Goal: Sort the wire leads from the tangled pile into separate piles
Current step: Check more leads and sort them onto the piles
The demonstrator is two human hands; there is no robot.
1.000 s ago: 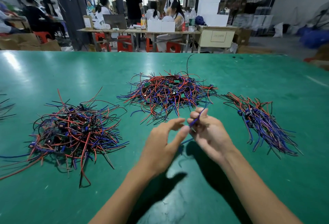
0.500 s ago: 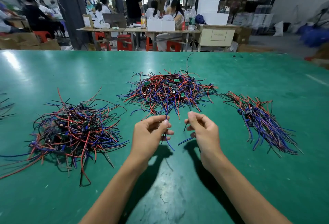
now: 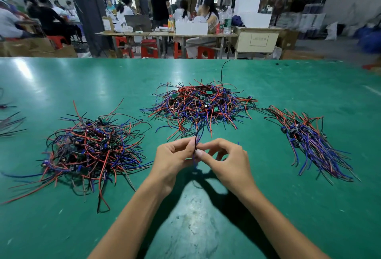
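Nearest, two bare forearms reach in from the bottom edge and converge above the green table (image 3: 206,227), casting a dark shadow on it. The left hand (image 3: 172,158) and the right hand (image 3: 228,162) meet fingertip to fingertip, both with fingers curled. Between them they pinch a thin bundle of wire leads (image 3: 197,137), dark and blue strands that rise from the fingertips toward the heap behind; a short blue end hangs below the pinch. The right hand's thumb and forefinger close on the strands at the nail, while its other fingers arch loosely behind. The left hand's fingers fold in from the opposite side onto the same strands.

Three heaps of wire lie on the table beyond the hands. The left pile (image 3: 90,149) is a loose mound of red, blue and black leads with small dark parts in it. The right pile (image 3: 309,141) is narrower, its blue and red leads lying roughly parallel. The tangled pile (image 3: 202,104) sits in the middle, farther back, with small green boards in it. A few stray dark wires (image 3: 10,122) lie at the far left edge.

Behind the table, several people sit at workbenches (image 3: 165,34) with red stools (image 3: 148,48).
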